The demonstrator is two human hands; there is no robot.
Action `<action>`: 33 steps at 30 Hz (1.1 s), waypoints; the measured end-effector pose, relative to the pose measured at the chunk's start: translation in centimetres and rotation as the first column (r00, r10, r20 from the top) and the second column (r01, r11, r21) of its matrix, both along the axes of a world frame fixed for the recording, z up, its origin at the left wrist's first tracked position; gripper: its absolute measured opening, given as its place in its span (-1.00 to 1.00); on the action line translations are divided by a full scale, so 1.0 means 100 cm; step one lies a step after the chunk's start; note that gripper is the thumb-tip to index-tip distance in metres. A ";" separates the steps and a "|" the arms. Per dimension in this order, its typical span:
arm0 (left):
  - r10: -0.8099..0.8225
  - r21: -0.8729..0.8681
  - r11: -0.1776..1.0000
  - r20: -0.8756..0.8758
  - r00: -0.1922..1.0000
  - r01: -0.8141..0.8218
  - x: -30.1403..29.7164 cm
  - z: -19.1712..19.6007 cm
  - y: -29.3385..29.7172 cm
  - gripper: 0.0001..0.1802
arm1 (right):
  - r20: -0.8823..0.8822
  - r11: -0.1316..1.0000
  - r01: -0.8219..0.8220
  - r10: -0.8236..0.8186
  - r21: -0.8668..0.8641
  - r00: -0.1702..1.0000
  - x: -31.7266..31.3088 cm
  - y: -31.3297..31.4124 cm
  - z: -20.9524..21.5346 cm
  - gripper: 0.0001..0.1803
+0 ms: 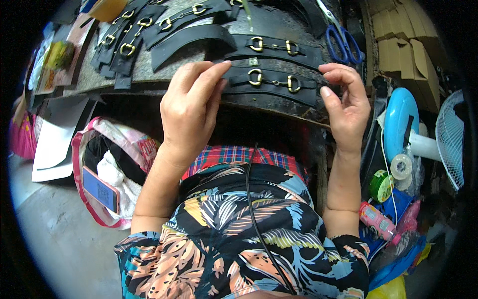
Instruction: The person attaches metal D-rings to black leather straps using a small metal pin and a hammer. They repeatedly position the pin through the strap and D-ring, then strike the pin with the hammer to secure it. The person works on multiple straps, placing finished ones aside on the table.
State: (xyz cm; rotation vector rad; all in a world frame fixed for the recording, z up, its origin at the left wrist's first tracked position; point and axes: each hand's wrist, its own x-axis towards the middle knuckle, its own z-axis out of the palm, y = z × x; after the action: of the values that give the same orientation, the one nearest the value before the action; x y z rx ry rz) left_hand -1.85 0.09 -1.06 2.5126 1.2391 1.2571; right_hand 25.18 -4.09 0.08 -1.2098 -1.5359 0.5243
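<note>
From here the left hand (190, 107) curls by the left end of the front black strap (274, 90) (can't tell if it's pinching), probably laid crosswise so both ends are reachable, with the right hand (347, 104) loosely spread by its right end.

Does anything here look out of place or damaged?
Nothing looks plainly spilled or broken. The oddest thing is the pink bottle, lying tilted in the clutter at right rather than standing upright. The black straps at upper left overlap at angles, less neatly than the front pair.
</note>
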 end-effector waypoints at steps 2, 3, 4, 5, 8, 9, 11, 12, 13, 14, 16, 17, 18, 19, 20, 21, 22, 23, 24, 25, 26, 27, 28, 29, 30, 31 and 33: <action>0.066 0.051 0.997 -0.078 0.995 -0.062 -0.005 0.006 -0.001 -0.66 | 0.239 0.996 -0.052 0.033 0.074 0.970 -0.009 0.008 0.010 -0.78; 0.108 0.044 0.994 -0.136 0.985 -0.102 -0.004 0.008 -0.004 -0.66 | 0.339 0.988 -0.109 0.065 0.112 0.938 -0.017 0.014 0.013 -0.79; 0.121 0.048 0.992 -0.200 0.972 -0.114 -0.003 0.010 -0.004 -0.63 | 0.440 0.980 -0.160 0.094 0.115 0.893 -0.027 0.019 0.013 -0.81; 0.137 0.030 0.990 -0.257 0.957 -0.134 0.000 0.011 -0.007 -0.62 | 0.491 0.977 -0.176 0.096 0.121 0.866 -0.041 0.023 0.011 -0.81; 0.149 -0.035 0.985 -0.349 0.925 -0.172 0.006 0.015 -0.011 -0.55 | 0.595 0.972 -0.190 0.070 0.141 0.801 -0.069 0.032 0.002 -0.75; 0.151 -0.038 0.983 -0.361 0.920 -0.177 0.007 0.016 -0.012 -0.55 | 0.615 0.966 -0.193 0.048 0.171 0.787 -0.072 0.034 0.000 -0.75; 0.145 -0.067 0.981 -0.369 0.918 -0.182 0.007 0.016 -0.012 -0.56 | 0.581 0.971 -0.189 0.071 0.145 0.811 -0.072 0.034 -0.001 -0.75; 0.137 -0.090 0.979 -0.360 0.923 -0.181 0.007 0.017 -0.012 -0.56 | 0.562 0.972 -0.189 0.079 0.140 0.823 -0.069 0.034 -0.002 -0.76; 0.125 -0.109 0.979 -0.351 0.928 -0.173 0.007 0.017 -0.012 -0.57 | 0.499 0.980 -0.180 0.115 0.084 0.859 -0.066 0.032 -0.001 -0.77; 0.121 -0.109 0.981 -0.313 0.942 -0.162 0.007 0.017 -0.012 -0.59 | 0.462 0.981 -0.183 0.136 0.059 0.876 -0.063 0.032 -0.001 -0.78; 0.101 -0.099 0.987 -0.226 0.969 -0.126 0.008 0.017 -0.012 -0.62 | 0.373 0.984 -0.178 0.160 0.014 0.914 -0.058 0.032 -0.002 -0.81; 0.065 -0.128 0.988 -0.143 0.988 -0.084 0.009 0.016 -0.012 -0.65 | 0.341 0.983 -0.184 0.166 0.021 0.925 -0.056 0.032 -0.001 -0.85; 0.032 -0.146 0.988 -0.056 0.998 -0.040 0.011 0.016 -0.013 -0.68 | 0.290 0.984 -0.179 0.166 0.018 0.943 -0.055 0.032 -0.001 -0.86; 0.000 -0.148 0.989 0.037 0.999 0.006 0.013 0.015 -0.014 -0.71 | 0.237 0.984 -0.176 0.168 0.016 0.957 -0.054 0.032 -0.001 -0.87; -0.014 -0.154 0.988 0.087 0.996 0.027 0.015 0.015 -0.013 -0.74 | 0.183 0.984 -0.175 0.170 0.014 0.968 -0.054 0.032 -0.001 -0.88; -0.029 -0.148 0.988 0.142 0.989 0.050 0.019 0.013 -0.011 -0.77 | 0.155 0.983 -0.181 0.178 0.003 0.972 -0.054 0.032 -0.001 -0.88; -0.043 -0.139 0.988 0.197 0.979 0.071 0.022 0.012 -0.010 -0.80 | 0.127 0.982 -0.188 0.187 -0.007 0.974 -0.054 0.031 0.000 -0.87; -0.056 -0.135 0.987 0.226 0.973 0.089 0.023 0.011 -0.008 -0.81 | 0.095 0.982 -0.189 0.190 -0.019 0.977 -0.053 0.030 0.000 -0.87; -0.055 -0.215 0.969 0.286 0.957 0.120 0.025 0.011 -0.007 -0.82 | 0.073 0.982 -0.185 0.187 -0.029 0.980 -0.053 0.029 0.001 -0.86; -0.049 -0.290 0.944 0.344 0.938 0.156 0.026 0.011 -0.007 -0.83 | 0.048 0.984 -0.175 0.176 -0.040 0.983 -0.052 0.028 0.002 -0.86; -0.039 -0.361 0.912 0.400 0.915 0.197 0.028 0.012 -0.006 -0.84 | 0.026 0.985 -0.166 0.168 -0.054 0.985 -0.051 0.027 0.002 -0.85; -0.004 -0.459 0.855 0.460 0.888 0.241 0.029 0.013 -0.008 -0.87 | 0.031 0.986 -0.164 0.165 -0.028 0.986 -0.050 0.027 0.003 -0.84; -0.008 -0.451 0.848 0.513 0.858 0.278 0.031 0.014 -0.007 -0.89 | 0.040 0.986 -0.166 0.166 -0.006 0.985 -0.049 0.026 0.004 -0.83; -0.013 -0.440 0.841 0.564 0.825 0.314 0.033 0.015 -0.007 -0.90 | 0.048 0.985 -0.170 0.168 0.032 0.985 -0.048 0.027 0.004 -0.82; 0.012 -0.478 0.810 0.592 0.806 0.339 0.035 0.016 -0.006 -0.90 | 0.088 0.985 -0.153 0.147 0.077 0.985 -0.048 0.027 0.004 -0.81; 0.022 -0.512 0.782 0.593 0.805 0.356 0.034 0.018 -0.007 -0.88 | 0.126 0.980 -0.142 0.124 0.138 0.984 -0.047 0.027 0.003 -0.80; 0.087 -0.648 0.672 0.549 0.831 0.358 0.030 0.022 -0.011 -0.85 | 0.205 0.966 -0.110 0.062 0.233 0.977 -0.047 0.026 0.002 -0.77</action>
State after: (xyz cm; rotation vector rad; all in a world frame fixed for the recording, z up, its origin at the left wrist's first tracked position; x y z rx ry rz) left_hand 1.10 -1.03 1.16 1.4852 1.0636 1.0200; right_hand 20.44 -1.47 0.28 -1.0310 -1.7705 0.2676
